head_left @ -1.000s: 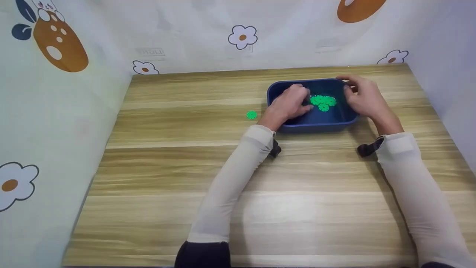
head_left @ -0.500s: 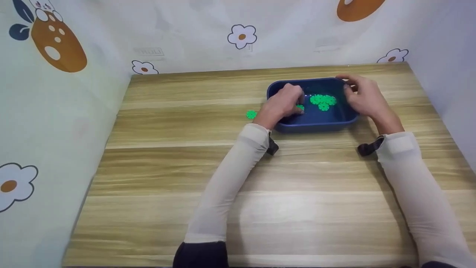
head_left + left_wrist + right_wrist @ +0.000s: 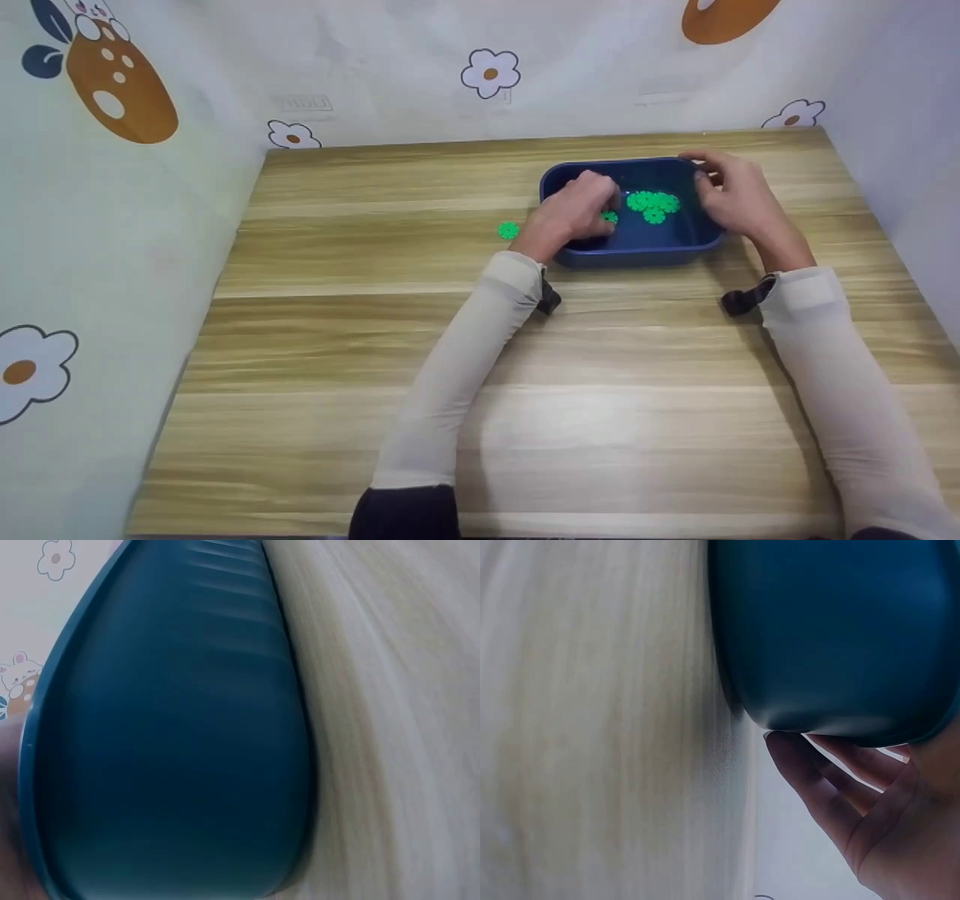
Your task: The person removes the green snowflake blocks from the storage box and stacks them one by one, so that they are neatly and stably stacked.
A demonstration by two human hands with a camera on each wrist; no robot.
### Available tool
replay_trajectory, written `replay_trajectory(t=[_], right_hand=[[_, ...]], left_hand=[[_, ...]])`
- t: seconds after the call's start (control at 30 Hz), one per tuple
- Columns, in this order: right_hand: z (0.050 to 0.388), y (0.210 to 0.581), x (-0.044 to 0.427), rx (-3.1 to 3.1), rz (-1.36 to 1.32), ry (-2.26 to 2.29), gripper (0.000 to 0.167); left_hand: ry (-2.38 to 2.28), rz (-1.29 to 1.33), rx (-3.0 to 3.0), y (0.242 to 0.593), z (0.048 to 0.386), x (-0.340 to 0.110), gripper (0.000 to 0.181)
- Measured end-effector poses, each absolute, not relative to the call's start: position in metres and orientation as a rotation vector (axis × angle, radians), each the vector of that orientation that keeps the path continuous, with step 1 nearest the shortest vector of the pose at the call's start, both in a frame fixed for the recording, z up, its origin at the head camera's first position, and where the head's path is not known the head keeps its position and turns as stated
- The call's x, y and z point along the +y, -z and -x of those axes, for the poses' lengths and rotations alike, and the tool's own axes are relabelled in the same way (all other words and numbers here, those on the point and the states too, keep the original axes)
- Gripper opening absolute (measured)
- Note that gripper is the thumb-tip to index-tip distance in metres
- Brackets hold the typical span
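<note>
While our right hand (image 3: 739,196) grips the box (image 3: 637,259) at its right end, our left hand (image 3: 576,208) curls inside, apparently pinching a green disc (image 3: 611,217). Clustered discs (image 3: 654,204) lie beside it and a lone disc (image 3: 508,230) sits outside, on the desk (image 3: 337,345) to the left, so we judge the work partway. The box opens upward, its long axis running left to right.
</note>
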State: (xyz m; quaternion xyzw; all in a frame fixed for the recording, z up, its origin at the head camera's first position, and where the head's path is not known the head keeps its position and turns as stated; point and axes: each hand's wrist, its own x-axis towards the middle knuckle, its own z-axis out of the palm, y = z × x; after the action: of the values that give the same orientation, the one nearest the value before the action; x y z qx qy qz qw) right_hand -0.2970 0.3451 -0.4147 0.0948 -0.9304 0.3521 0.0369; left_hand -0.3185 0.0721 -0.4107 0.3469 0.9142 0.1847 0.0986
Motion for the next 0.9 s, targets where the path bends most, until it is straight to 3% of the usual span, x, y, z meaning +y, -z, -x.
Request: replay_trajectory(t=[0.53,0.9], right_hand=[[0.296,0.413,0.343,-2.875,-0.284,-1.060,0.045],[0.296,0.413,0.345,-2.872,-0.297,-1.049,0.045]], left_hand=[[-0.632,-1.220,2.719,0.406,0.317,0.066,0.034],[-0.828,-1.373,2.686,0.400,0.306,0.053,0.028]])
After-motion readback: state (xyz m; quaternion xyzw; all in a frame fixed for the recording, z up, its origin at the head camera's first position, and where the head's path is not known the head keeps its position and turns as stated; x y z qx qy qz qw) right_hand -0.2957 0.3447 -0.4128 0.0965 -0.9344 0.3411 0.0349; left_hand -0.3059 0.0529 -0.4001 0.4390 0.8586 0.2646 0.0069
